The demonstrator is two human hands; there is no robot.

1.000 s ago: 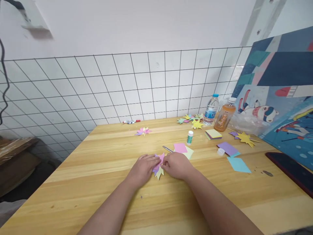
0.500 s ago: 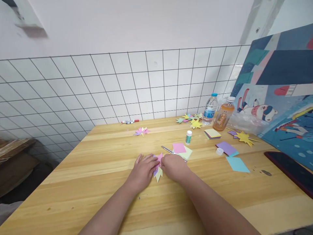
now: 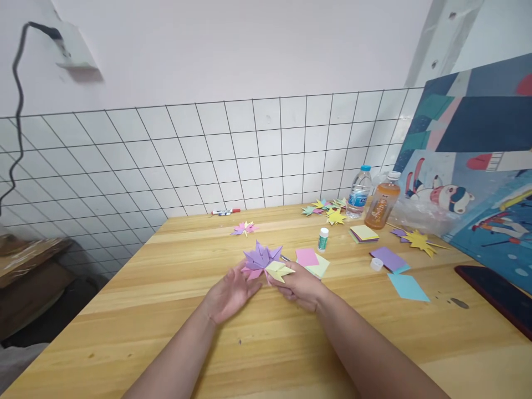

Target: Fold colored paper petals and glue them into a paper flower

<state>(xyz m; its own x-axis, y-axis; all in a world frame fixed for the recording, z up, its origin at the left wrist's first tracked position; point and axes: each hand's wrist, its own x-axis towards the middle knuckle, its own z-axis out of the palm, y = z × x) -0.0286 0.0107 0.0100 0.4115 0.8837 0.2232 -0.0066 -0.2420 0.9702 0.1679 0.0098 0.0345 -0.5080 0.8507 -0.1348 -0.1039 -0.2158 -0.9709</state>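
A folded paper leaf [image 3: 261, 258] in purple, pink and pale yellow is raised in front of me, its points fanned out. My right hand [image 3: 301, 285] grips it from the right, near the pale yellow part. On the other side my left hand [image 3: 230, 293], palm turned up, holds the leaf's left edge, with its fingertips hidden behind the paper. Just beyond the right hand lie a pink paper square [image 3: 306, 256] and a pale green sheet [image 3: 320, 267]. The tip of a thin metal tool shows there, mostly covered. A glue stick [image 3: 323, 240] stands upright behind them.
Another folded leaf [image 3: 245, 228] and markers [image 3: 225, 211] lie toward the wall. Several paper leaves [image 3: 334, 216], a water bottle [image 3: 359, 194], an orange drink bottle [image 3: 382, 202] and a paper stack [image 3: 364, 233] stand back right. Purple paper [image 3: 389, 259], a blue sheet [image 3: 408, 287] and a phone [image 3: 494, 296] lie right.
The paper leaf has come up off the table and turned, its purple side now facing me. Both hands shifted from pressing on it to holding it from the sides. The view has shifted slightly.
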